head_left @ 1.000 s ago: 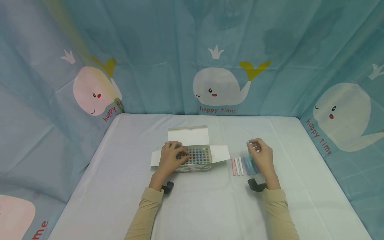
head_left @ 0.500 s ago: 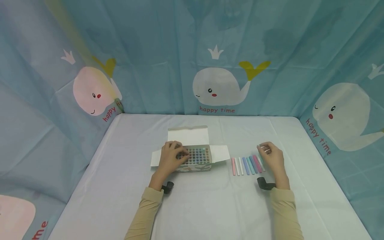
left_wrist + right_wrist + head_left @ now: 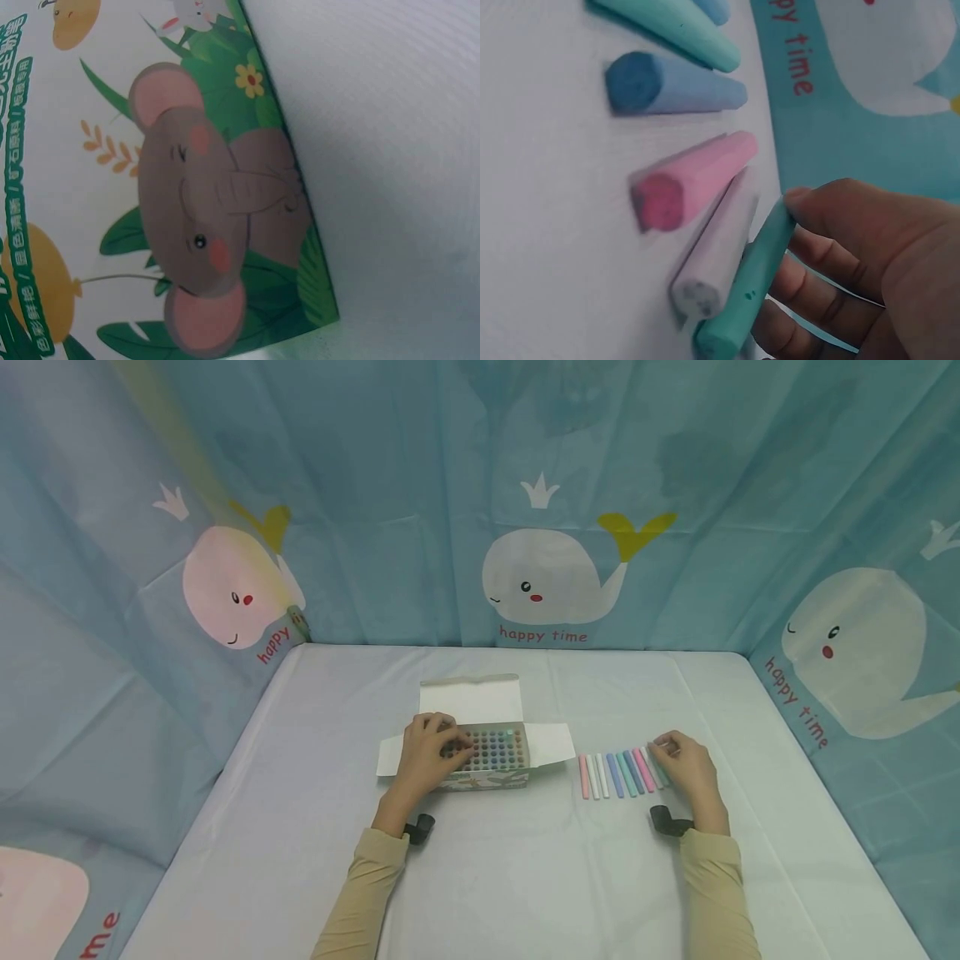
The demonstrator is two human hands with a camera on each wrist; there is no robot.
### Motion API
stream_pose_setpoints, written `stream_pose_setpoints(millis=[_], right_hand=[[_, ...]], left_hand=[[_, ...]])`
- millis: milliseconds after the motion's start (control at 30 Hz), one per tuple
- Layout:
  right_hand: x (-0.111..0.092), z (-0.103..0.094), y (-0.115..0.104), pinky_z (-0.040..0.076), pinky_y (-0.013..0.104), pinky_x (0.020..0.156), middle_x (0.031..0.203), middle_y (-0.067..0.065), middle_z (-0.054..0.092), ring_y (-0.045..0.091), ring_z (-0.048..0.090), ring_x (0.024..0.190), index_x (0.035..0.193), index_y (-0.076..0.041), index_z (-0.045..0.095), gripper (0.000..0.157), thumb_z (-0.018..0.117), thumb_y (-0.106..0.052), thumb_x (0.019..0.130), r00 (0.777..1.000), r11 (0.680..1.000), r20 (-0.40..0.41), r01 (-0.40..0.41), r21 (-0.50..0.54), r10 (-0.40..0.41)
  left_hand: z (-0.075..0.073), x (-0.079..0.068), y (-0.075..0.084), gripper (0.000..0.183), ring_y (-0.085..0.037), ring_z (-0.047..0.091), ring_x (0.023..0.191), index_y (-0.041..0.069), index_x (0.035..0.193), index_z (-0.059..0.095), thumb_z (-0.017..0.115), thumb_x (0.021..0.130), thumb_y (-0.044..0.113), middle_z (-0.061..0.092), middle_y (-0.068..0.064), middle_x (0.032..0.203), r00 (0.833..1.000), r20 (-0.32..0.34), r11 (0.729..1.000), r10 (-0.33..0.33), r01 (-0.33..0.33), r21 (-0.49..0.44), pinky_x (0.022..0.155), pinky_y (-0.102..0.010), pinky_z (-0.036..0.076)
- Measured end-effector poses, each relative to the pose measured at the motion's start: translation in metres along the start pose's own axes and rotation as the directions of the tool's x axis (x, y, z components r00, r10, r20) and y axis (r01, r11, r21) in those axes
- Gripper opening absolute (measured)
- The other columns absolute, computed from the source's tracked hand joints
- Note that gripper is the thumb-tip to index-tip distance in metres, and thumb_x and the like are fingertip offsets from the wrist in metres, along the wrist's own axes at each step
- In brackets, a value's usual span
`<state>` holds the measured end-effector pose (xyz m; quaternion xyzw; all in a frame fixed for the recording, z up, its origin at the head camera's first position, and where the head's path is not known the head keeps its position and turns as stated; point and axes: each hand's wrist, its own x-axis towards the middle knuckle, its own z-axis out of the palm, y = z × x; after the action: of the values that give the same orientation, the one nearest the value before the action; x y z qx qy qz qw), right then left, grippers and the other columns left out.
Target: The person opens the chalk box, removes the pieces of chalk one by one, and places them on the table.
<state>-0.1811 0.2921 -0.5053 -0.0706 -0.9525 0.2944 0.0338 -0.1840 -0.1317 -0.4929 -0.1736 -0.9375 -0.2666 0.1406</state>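
My right hand (image 3: 688, 770) pinches a green chalk stick (image 3: 748, 289) near its far end, thumb on top and fingers behind. The stick lies at the right end of a row of chalk, right beside a whitish stick (image 3: 716, 247). A pink stick (image 3: 694, 180) and a blue one (image 3: 679, 84) come further along the row. On the left, my left hand (image 3: 431, 752) holds the left part of an opened chalk box (image 3: 491, 779), its fingers bent over the rows of chalk ends. An elephant print (image 3: 199, 202) on the box fills much of the left wrist view.
The box's back flap (image 3: 471, 700) stands up and its right side flap (image 3: 550, 744) sticks out toward the chalk row. A salmon-pink stick (image 3: 584, 777) marks the row's left end. Behind the white-covered table (image 3: 510, 877) hangs a blue whale-print curtain (image 3: 420, 568).
My right hand has moved right and down with the green stick, from above the row to its right end, uncovering the sticks there. The left hand and box have stayed put.
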Motion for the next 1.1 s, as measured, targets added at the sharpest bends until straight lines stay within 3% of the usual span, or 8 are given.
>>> stream_pose_setpoints(millis=[167,467,900,1100], right_hand=[[0.001,0.002,0.006,0.05,0.037,0.062,0.092,0.017,0.064,0.031,0.06,0.084,0.105,0.0,0.061,0.037,0.057,-0.034,0.092,1.0,1.0,0.003,-0.024,0.0,0.024],[0.001,0.004,0.008,0.042,0.023,0.053,0.089,0.016,0.063,0.026,0.058,0.077,0.106,0.001,0.061,0.035,0.057,-0.032,0.093,1.0,1.0,0.004,0.009,-0.001,-0.009],[0.001,0.003,0.002,0.05,0.04,0.065,0.099,0.019,0.061,0.033,0.059,0.088,0.109,-0.001,0.061,0.031,0.054,-0.027,0.094,0.997,1.0,-0.068,0.02,0.007,-0.02],[0.0,0.003,-0.005,0.05,0.039,0.064,0.098,0.018,0.06,0.031,0.059,0.085,0.108,-0.001,0.061,0.029,0.054,-0.025,0.094,0.992,0.997,-0.103,0.079,0.023,-0.076]], left_hand=[[0.0,0.0,0.0,0.01,-0.027,0.039,0.114,0.028,0.082,0.069,0.071,0.081,0.037,0.053,0.0,0.111,1.0,-0.003,1.0,0.001,-0.001,0.006,0.104,-0.051,0.027],[-0.003,0.0,0.002,0.01,-0.028,0.039,0.114,0.027,0.081,0.069,0.072,0.08,0.037,0.053,-0.001,0.111,1.0,-0.007,1.0,0.006,-0.006,0.0,0.104,-0.052,0.027],[-0.001,0.0,0.0,0.009,-0.027,0.04,0.113,0.028,0.08,0.069,0.072,0.08,0.036,0.053,-0.001,0.11,1.0,-0.01,1.0,0.005,-0.005,0.002,0.104,-0.052,0.027],[-0.001,0.0,0.001,0.009,-0.027,0.039,0.113,0.028,0.081,0.069,0.072,0.081,0.037,0.053,0.0,0.11,1.0,-0.005,1.0,0.006,-0.006,0.0,0.104,-0.052,0.027]])
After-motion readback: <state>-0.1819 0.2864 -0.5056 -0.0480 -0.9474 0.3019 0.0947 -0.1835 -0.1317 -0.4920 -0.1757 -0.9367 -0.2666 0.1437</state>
